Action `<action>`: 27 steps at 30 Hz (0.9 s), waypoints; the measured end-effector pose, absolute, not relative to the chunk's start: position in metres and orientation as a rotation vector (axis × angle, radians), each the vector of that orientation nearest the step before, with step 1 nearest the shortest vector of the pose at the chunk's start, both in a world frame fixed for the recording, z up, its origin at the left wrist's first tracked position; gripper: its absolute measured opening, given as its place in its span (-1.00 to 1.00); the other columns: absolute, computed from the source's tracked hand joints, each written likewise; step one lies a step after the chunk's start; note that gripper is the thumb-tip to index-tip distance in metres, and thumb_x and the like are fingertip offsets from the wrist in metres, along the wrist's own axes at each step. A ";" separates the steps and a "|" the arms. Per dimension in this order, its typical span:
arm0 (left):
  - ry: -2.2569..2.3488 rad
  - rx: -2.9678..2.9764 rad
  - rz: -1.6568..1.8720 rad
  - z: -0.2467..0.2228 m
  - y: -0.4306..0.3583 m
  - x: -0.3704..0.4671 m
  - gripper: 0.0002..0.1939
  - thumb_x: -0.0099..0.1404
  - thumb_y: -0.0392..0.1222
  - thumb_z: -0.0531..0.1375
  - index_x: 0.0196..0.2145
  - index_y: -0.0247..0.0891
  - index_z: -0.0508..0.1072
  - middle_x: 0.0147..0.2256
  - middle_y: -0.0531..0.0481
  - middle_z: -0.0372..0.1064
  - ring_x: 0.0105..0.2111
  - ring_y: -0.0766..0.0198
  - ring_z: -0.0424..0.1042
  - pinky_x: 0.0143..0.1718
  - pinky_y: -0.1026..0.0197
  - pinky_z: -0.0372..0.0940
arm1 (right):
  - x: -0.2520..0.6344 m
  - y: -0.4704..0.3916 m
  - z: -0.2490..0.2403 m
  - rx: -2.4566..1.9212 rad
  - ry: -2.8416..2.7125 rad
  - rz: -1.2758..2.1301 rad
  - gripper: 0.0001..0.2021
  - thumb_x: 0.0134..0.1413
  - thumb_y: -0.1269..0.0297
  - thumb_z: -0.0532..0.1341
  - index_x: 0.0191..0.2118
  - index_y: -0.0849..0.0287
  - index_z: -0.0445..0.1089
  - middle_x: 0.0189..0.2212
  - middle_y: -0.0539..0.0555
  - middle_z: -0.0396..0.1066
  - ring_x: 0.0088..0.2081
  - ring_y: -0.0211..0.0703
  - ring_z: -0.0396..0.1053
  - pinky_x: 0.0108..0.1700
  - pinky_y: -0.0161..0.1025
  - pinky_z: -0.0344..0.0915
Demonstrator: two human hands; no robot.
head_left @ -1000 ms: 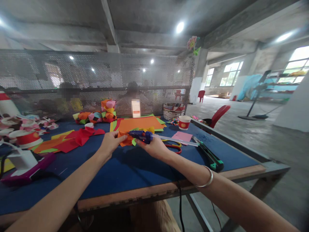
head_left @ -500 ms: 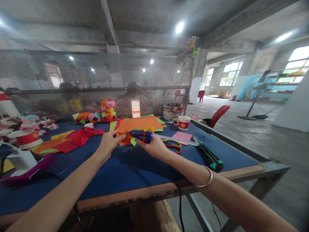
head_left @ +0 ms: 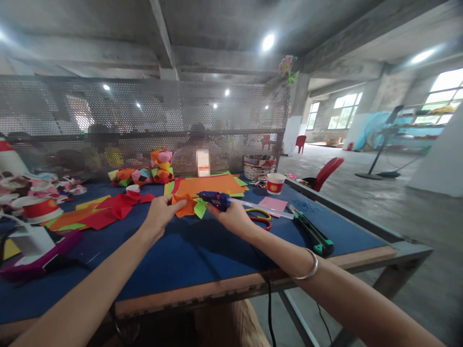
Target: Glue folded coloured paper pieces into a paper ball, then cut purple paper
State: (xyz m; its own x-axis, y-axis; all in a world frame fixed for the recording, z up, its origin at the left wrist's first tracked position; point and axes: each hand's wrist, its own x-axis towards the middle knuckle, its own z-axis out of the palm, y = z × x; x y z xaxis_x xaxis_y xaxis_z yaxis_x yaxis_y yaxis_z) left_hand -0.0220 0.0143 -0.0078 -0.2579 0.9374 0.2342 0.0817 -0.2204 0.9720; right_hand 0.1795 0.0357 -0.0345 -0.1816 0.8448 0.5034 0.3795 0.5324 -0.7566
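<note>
Between the thumb and fingers of my left hand (head_left: 163,212) is a folded orange paper piece (head_left: 185,206). A small green paper piece (head_left: 200,208) adjoins its right side. My right hand (head_left: 231,216) grips a blue glue gun (head_left: 216,200), its nozzle pointing left over the papers. A long clear glue stick (head_left: 260,207) sticks out of the gun's rear. Behind the hands lies a stack of coloured paper sheets (head_left: 211,185), orange on top. Scissors with yellow and red handles (head_left: 261,219) rest just right of my right hand.
A green and black utility knife (head_left: 313,231), pink paper (head_left: 271,204) and a red-and-white paper cup (head_left: 275,184) are on the right. Red paper (head_left: 115,207) and a purple power strip (head_left: 61,253) occupy the left. A perforated metal screen (head_left: 144,111) stands behind the blue table (head_left: 173,262).
The glue gun's nozzle has drawn slightly right, away from the orange paper. More of the green piece shows below it. Both hands keep their hold.
</note>
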 end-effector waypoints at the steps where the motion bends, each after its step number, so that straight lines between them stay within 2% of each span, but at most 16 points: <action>1: 1.317 1.286 1.523 -0.007 0.013 -0.020 -0.53 -0.41 0.00 0.56 -0.50 -0.28 0.62 -0.52 -0.04 0.59 -0.51 0.21 0.48 -0.39 0.21 0.35 | 0.180 0.037 -0.033 -1.008 -1.759 0.623 -0.78 0.14 0.17 0.34 -0.12 0.10 0.61 -0.16 0.16 0.65 -0.04 0.18 0.57 0.04 0.06 0.46; 3: 1.287 1.322 1.417 -0.007 0.010 -0.017 -0.53 -0.39 0.02 0.57 -0.49 -0.27 0.64 -0.49 -0.05 0.61 -0.50 0.22 0.49 -0.38 0.21 0.36 | 0.181 0.038 -0.031 -0.975 -1.682 0.766 -0.81 0.13 0.22 0.33 -0.13 0.08 0.58 -0.20 0.09 0.63 -0.18 0.01 0.57 -0.10 -0.07 0.50; 5: 1.244 1.386 1.297 -0.007 0.008 -0.014 -0.53 -0.34 0.05 0.57 -0.47 -0.26 0.66 -0.46 -0.07 0.63 -0.48 0.20 0.51 -0.35 0.20 0.38 | 0.181 0.038 -0.029 -0.965 -1.579 0.969 -0.88 0.10 0.22 0.35 -0.26 0.10 0.53 -0.37 0.02 0.55 -0.45 -0.18 0.45 -0.37 -0.22 0.45; 6: 1.218 1.424 1.240 -0.008 0.007 -0.013 -0.54 -0.31 0.07 0.57 -0.46 -0.25 0.67 -0.44 -0.08 0.64 -0.46 0.19 0.53 -0.33 0.19 0.39 | 0.181 0.038 -0.029 -0.960 -1.529 1.074 -0.87 0.06 0.20 0.38 -0.32 0.12 0.50 -0.45 -0.02 0.48 -0.54 -0.26 0.34 -0.47 -0.28 0.37; 8: 1.173 1.492 1.144 -0.009 0.006 -0.011 -0.55 -0.27 0.09 0.56 -0.44 -0.23 0.68 -0.41 -0.09 0.65 -0.43 0.17 0.55 -0.30 0.17 0.41 | 0.180 0.036 -0.028 -0.926 -1.446 1.242 -0.75 -0.08 0.16 0.48 -0.41 0.14 0.43 -0.53 -0.08 0.37 -0.59 -0.34 0.21 -0.57 -0.34 0.26; 13: 1.136 1.546 1.060 -0.012 0.006 -0.011 -0.60 -0.25 0.06 0.56 -0.45 -0.19 0.69 -0.42 -0.04 0.64 -0.45 0.21 0.52 -0.32 0.20 0.39 | 0.177 0.032 -0.026 -0.856 -1.352 1.437 -0.54 -0.44 0.15 0.62 -0.42 0.16 0.41 -0.46 -0.09 0.38 -0.56 -0.39 0.19 -0.61 -0.39 0.15; 17: 1.112 1.519 1.028 -0.012 0.007 -0.013 -0.59 -0.25 0.03 0.56 -0.43 -0.21 0.68 -0.43 -0.02 0.63 -0.45 0.23 0.51 -0.30 0.21 0.39 | 0.178 0.033 -0.027 -0.823 -1.370 1.497 -0.48 -0.57 0.15 0.65 -0.42 0.17 0.44 -0.47 -0.09 0.37 -0.53 -0.38 0.21 -0.59 -0.39 0.15; 22: 1.119 1.511 1.012 -0.012 0.008 -0.014 -0.61 -0.26 -0.01 0.56 -0.46 -0.24 0.66 -0.44 0.00 0.61 -0.44 0.26 0.50 -0.29 0.23 0.37 | 0.180 0.032 -0.027 -0.792 -1.476 1.442 -0.54 -0.44 0.13 0.62 -0.41 0.16 0.43 -0.46 -0.06 0.37 -0.49 -0.33 0.24 -0.57 -0.35 0.15; 27: 1.138 1.529 0.994 -0.013 0.007 -0.013 -0.67 -0.25 -0.05 0.53 -0.50 -0.24 0.64 -0.48 0.03 0.59 -0.46 0.27 0.48 -0.34 0.25 0.33 | 0.180 0.032 -0.029 -0.760 -1.637 1.332 -0.57 -0.31 0.03 0.57 -0.42 0.15 0.41 -0.50 -0.07 0.33 -0.55 -0.35 0.18 -0.58 -0.33 0.16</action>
